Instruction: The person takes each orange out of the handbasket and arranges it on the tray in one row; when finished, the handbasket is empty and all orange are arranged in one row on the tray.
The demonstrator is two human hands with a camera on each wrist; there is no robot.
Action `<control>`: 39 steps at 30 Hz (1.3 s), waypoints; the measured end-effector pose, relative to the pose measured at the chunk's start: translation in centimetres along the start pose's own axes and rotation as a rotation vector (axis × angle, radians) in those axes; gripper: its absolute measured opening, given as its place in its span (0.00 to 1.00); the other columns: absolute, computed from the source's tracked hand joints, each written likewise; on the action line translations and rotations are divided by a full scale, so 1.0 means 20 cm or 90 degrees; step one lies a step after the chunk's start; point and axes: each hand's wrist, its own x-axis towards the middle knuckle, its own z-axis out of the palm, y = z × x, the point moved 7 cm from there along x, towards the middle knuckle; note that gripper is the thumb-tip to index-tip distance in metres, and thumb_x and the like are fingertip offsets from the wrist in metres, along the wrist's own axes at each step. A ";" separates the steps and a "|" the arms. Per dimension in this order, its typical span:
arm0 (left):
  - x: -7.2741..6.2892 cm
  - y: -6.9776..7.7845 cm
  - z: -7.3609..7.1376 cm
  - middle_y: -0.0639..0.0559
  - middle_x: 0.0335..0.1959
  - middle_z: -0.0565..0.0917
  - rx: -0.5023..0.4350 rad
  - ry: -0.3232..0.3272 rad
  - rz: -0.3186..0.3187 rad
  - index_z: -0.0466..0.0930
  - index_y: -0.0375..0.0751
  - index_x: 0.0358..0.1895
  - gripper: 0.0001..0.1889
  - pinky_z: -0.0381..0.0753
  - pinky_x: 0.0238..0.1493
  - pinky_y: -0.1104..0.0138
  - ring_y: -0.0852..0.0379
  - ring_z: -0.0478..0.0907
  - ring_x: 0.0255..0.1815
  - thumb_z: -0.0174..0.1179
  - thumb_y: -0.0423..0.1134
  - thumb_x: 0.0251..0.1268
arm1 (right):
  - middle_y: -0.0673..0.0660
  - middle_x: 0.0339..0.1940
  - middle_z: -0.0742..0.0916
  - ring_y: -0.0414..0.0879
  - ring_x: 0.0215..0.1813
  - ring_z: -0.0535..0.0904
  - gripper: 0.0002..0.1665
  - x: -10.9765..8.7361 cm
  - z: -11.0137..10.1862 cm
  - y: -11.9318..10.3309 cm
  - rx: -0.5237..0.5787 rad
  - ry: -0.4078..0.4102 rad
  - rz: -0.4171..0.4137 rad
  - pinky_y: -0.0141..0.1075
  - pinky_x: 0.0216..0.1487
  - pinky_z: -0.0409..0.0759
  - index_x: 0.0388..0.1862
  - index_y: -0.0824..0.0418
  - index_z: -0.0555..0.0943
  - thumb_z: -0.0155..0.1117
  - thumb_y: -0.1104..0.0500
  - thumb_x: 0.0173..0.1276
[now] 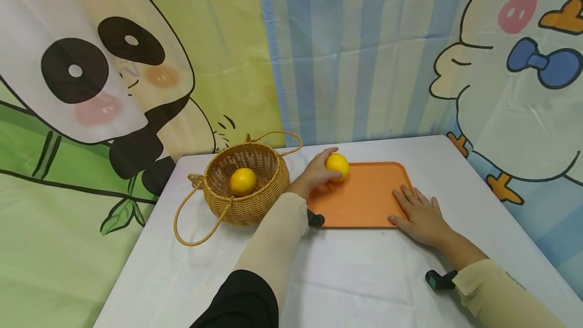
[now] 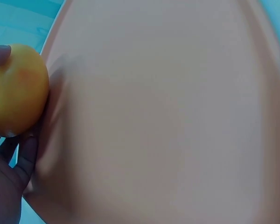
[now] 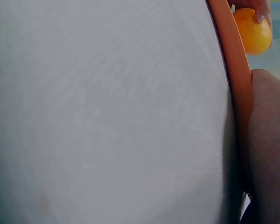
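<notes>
My left hand grips an orange over the far left corner of a flat orange-coloured tray. In the left wrist view the thumb lies on one side of the orange, with fingers on the other. My right hand rests on the tray's right edge, fingers spread and nearly straight. Its thumb side lies along the tray rim in the right wrist view. A second orange sits in a round wicker basket left of the tray.
The basket's two looped handles hang outward, one toward the front left and one toward the back right. A white cloth covers the table. Behind the table hangs a printed curtain with cartoon animals.
</notes>
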 end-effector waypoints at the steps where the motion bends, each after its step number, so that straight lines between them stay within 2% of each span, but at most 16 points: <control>1: 0.00 0.00 0.00 0.45 0.75 0.71 0.000 -0.001 0.000 0.66 0.61 0.83 0.48 0.74 0.70 0.50 0.46 0.75 0.63 0.78 0.43 0.58 | 0.74 0.86 0.57 0.78 0.84 0.45 0.54 0.00 0.00 0.00 0.001 0.000 0.000 0.81 0.73 0.36 0.86 0.66 0.59 0.57 0.31 0.79; 13: 0.00 0.00 0.01 0.44 0.76 0.71 0.019 -0.016 -0.002 0.63 0.57 0.84 0.48 0.73 0.71 0.49 0.45 0.74 0.65 0.78 0.47 0.61 | 0.73 0.86 0.57 0.77 0.84 0.45 0.54 -0.01 0.00 0.00 0.009 0.001 -0.003 0.81 0.73 0.35 0.87 0.66 0.58 0.57 0.31 0.79; 22: -0.01 0.01 0.01 0.44 0.75 0.71 0.010 -0.007 -0.003 0.65 0.62 0.83 0.48 0.73 0.71 0.49 0.45 0.75 0.64 0.79 0.47 0.59 | 0.74 0.86 0.57 0.77 0.84 0.45 0.54 -0.01 -0.01 -0.01 0.012 -0.001 0.001 0.80 0.73 0.35 0.86 0.66 0.58 0.58 0.31 0.79; 32: -0.01 0.02 0.01 0.44 0.76 0.71 0.012 -0.017 0.000 0.64 0.58 0.84 0.48 0.72 0.71 0.49 0.45 0.74 0.66 0.77 0.45 0.60 | 0.74 0.86 0.57 0.77 0.84 0.46 0.53 -0.01 -0.02 -0.01 0.009 0.009 -0.008 0.81 0.72 0.37 0.86 0.66 0.59 0.58 0.32 0.79; 39: -0.02 0.02 0.01 0.44 0.75 0.71 0.015 -0.016 -0.006 0.65 0.61 0.83 0.47 0.73 0.71 0.49 0.45 0.74 0.65 0.77 0.44 0.60 | 0.73 0.86 0.57 0.77 0.84 0.46 0.54 -0.01 -0.01 -0.01 0.010 0.006 -0.005 0.81 0.73 0.36 0.87 0.66 0.59 0.57 0.31 0.79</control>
